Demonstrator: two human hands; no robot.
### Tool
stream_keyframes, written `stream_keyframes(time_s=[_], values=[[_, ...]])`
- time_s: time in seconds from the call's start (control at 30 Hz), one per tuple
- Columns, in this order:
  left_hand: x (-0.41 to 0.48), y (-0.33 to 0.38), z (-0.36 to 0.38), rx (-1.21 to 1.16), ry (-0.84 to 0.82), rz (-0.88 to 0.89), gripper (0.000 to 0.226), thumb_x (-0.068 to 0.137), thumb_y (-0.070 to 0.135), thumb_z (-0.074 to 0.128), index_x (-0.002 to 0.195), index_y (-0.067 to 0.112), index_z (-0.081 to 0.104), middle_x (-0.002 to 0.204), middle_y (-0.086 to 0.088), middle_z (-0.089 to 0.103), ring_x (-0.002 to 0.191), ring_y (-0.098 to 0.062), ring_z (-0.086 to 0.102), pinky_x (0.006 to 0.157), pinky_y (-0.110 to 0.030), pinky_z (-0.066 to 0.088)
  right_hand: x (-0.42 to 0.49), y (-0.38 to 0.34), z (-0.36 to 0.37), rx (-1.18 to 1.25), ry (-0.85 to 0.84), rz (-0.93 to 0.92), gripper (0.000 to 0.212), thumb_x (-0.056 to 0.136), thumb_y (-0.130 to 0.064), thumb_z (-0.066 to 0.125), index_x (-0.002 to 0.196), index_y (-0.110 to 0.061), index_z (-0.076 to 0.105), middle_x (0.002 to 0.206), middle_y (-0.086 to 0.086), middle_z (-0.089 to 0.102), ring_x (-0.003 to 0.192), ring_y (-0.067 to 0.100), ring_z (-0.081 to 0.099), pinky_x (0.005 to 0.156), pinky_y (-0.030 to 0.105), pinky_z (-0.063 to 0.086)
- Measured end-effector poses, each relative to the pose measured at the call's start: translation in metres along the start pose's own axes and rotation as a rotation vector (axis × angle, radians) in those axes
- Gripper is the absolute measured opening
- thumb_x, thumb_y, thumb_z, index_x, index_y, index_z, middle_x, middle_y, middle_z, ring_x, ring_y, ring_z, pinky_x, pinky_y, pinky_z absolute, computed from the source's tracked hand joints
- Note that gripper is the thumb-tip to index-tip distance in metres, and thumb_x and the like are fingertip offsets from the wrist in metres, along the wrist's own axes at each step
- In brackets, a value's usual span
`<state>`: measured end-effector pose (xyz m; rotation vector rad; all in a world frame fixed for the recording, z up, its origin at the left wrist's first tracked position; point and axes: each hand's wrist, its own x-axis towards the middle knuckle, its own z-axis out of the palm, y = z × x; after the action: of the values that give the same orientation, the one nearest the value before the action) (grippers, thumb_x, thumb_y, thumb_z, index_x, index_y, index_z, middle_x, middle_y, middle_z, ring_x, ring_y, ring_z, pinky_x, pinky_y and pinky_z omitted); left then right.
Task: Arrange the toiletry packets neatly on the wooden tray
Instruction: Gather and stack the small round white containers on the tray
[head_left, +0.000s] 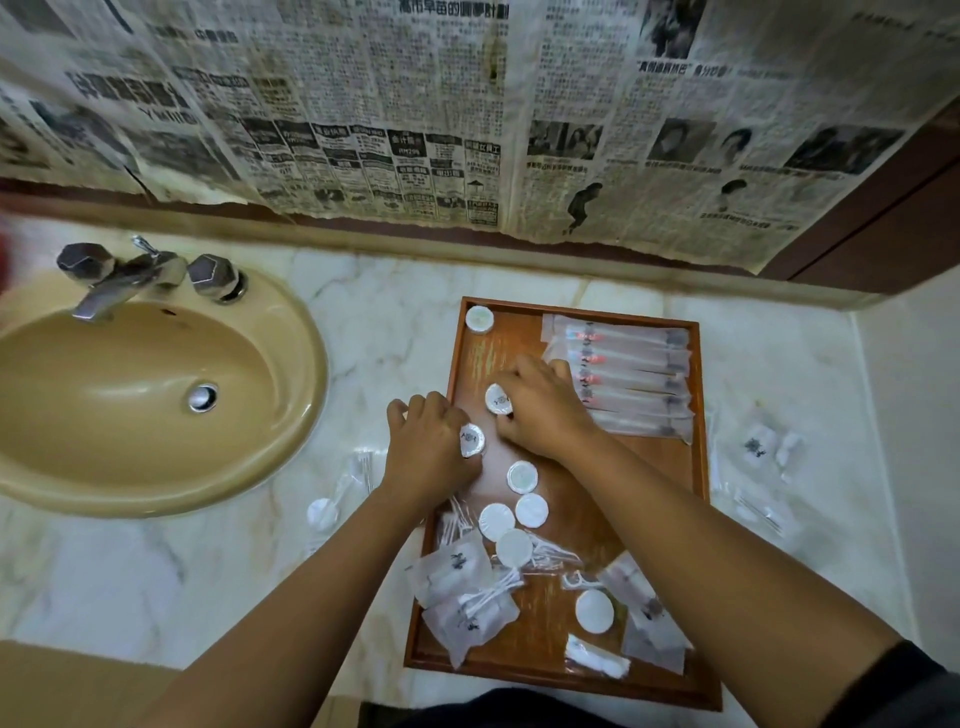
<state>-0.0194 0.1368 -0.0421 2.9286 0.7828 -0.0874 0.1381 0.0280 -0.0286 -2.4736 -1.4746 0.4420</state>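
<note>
Dim, warm indoor light. Your wide lens bows the newspapered wall (467, 104) at the edges. Soft glare lies on the marble counter (363, 322), faint shadows on the wooden tray (480, 358); the left border blurs.

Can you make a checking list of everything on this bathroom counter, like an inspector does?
Surface: marble counter, pale and veined, carrying the wooden tray.
Job's things: long packets lined in a row at the tray's far right; loose round packets mid-tray; flat sachets jumbled at the near end.
Clutter: stray packets on the counter right of the tray; other stray packets on its left.
Hands: left hand grips a round packet; right hand pinches a second round packet.
Cables: nothing seen.
Surroundings: beige sink with tap at left; newspaper covers the wall.
</note>
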Motion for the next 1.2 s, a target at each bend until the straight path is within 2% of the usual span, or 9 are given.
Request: stream_keyframes(time_s=[0.07,0.13,0.27,0.43,0.63,0.73,0.9,1.03,1.2], values=[[0.005,0.002,-0.002,-0.056,0.039,-0.016,0.021,0.064,0.034,0.072,0.08,0.02,0.069,0.088,0.0,0.059,0.082,-0.026,0.053,0.083,-0.042,0.028,-0.002,0.005,-0.004,0.144,-0.004,0.092,0.043,0.082,-0.025,0.065,0.125,-0.024,0.06,0.123,-0.001,0.045,0.108,0.019,0.037,0.098,0.035,0.031],[0.013,0.003,-0.005,-0.105,0.076,-0.026,0.02,0.07,0.036,0.069,0.084,0.022,0.069,0.089,0.002,0.061,0.084,-0.024,0.054,0.087,-0.043,0.031,-0.002,0.009,-0.011,0.372,0.017,0.207,0.044,0.079,-0.02,0.069,0.122,-0.024,0.059,0.125,-0.002,0.046,0.108,0.018,0.046,0.095,0.031,0.041],[0.046,0.008,-0.013,-0.143,0.145,-0.022,0.018,0.078,0.039,0.064,0.087,0.025,0.067,0.085,0.006,0.062,0.087,-0.022,0.056,0.093,-0.046,0.031,-0.001,0.019,-0.029,0.747,0.173,0.453,0.033,0.079,-0.009,0.077,0.105,-0.024,0.064,0.1,-0.011,0.064,0.093,0.005,0.062,0.079,0.017,0.049],[0.103,0.023,-0.017,-0.109,0.125,0.028,0.028,0.076,0.044,0.061,0.094,0.023,0.068,0.096,0.002,0.064,0.095,-0.024,0.054,0.101,-0.048,0.028,-0.002,0.034,-0.048,0.833,0.271,0.624,0.015,0.087,-0.018,0.075,0.096,-0.027,0.066,0.09,-0.016,0.065,0.083,-0.001,0.062,0.07,0.015,0.049],[0.148,0.034,-0.013,-0.036,0.081,0.041,0.026,0.075,0.036,0.059,0.084,0.014,0.069,0.09,-0.006,0.062,0.092,-0.032,0.054,0.103,-0.057,0.028,-0.002,0.053,-0.056,1.103,0.326,0.865,0.015,0.081,-0.017,0.082,0.092,-0.017,0.071,0.09,0.002,0.077,0.074,0.018,0.073,0.07,0.038,0.059],[0.156,0.032,-0.007,-0.001,0.067,0.054,0.027,0.076,0.038,0.056,0.081,0.016,0.072,0.088,-0.005,0.061,0.091,-0.031,0.053,0.103,-0.057,0.027,-0.007,0.054,-0.064,1.273,0.329,0.896,0.02,0.085,-0.004,0.078,0.102,-0.004,0.069,0.095,0.01,0.077,0.078,0.026,0.076,0.079,0.048,0.061],[0.155,0.03,0.001,-0.009,0.118,0.088,0.027,0.085,0.046,0.063,0.082,0.022,0.076,0.087,-0.002,0.067,0.094,-0.029,0.056,0.105,-0.058,0.025,-0.011,0.054,-0.065,1.464,0.326,0.886,0.025,0.088,0.002,0.073,0.112,-0.006,0.07,0.107,0.015,0.074,0.092,0.03,0.076,0.077,0.033,0.064],[0.154,0.026,0.007,-0.055,0.163,0.099,0.024,0.088,0.048,0.068,0.092,0.027,0.08,0.093,0.001,0.071,0.102,-0.028,0.056,0.108,-0.057,0.019,-0.01,0.053,-0.061,1.487,0.326,0.916,0.02,0.088,0.002,0.073,0.108,-0.005,0.07,0.105,0.016,0.074,0.091,0.031,0.076,0.075,0.032,0.064],[0.15,0.025,0.006,-0.086,0.156,0.087,0.029,0.082,0.052,0.073,0.093,0.025,0.079,0.098,0.001,0.07,0.104,-0.028,0.056,0.107,-0.056,0.021,-0.004,0.053,-0.058,1.546,0.327,0.962,0.022,0.088,0.001,0.072,0.109,-0.001,0.066,0.101,0.02,0.074,0.091,0.032,0.076,0.076,0.035,0.064]])
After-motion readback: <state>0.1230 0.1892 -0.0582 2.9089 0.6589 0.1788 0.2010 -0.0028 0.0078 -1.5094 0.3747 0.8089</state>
